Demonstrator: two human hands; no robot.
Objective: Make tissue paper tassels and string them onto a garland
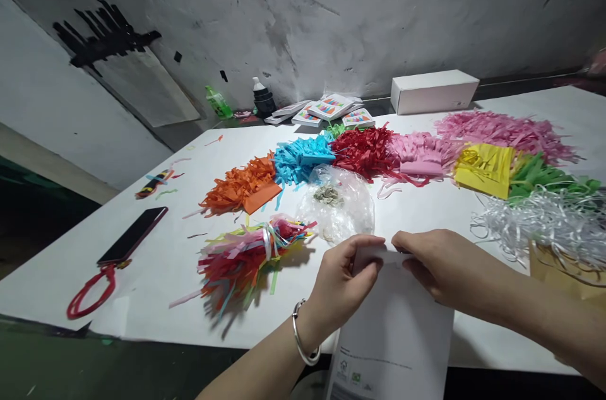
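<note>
A long white cardboard box (392, 330) with small printed symbols near its lower end stands out toward me over the table's front edge. My left hand (348, 283) pinches its far end between thumb and fingers, a silver bangle on the wrist. At the same end, my right hand (433, 264) has its fingers curled on the box's white end edge. The fingers partly hide that end. Just beyond my hands lies a clear plastic bag (353, 214) with small greyish pieces in it. Left of my hands is a tied bundle of multicoloured paper tassels (241, 255).
Fringed paper lies in a row: orange (241, 185), blue (303, 157), red (362, 151), pink (421, 154), yellow (483, 170), green and silver. Printed boxes (334, 106) and a white box (434, 92) stand by the wall. A phone (133, 236) lies left.
</note>
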